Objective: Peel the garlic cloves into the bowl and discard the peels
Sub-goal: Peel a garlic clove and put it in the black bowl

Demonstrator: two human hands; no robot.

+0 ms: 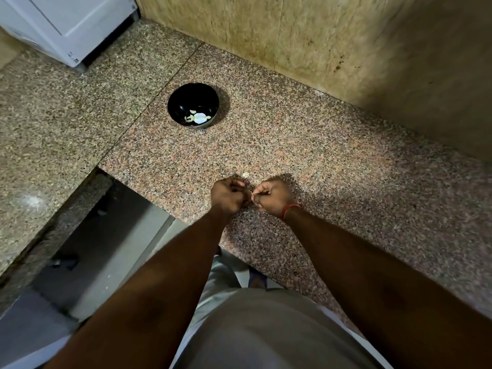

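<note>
Both hands curled close together, left hand (229, 196) and right hand (271, 196) pinching a tiny pale clove (250, 194) between their fingertips, mostly hidden, black bowl (181, 98) far beyond the fingers, pale peeled cloves (197, 117) inside

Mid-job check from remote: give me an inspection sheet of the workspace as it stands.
Surface: speckled granite counter, seam running past the bowl.
Job's things: black bowl holds a few peeled garlic cloves; a small pale bit lies just beyond the hands.
Clutter: nothing seen.
Grippers: left hand and right hand curled, fingertips meeting over something too small to identify.
Cables: nothing seen.
Surroundings: tan wall behind, white appliance at far left.
</note>
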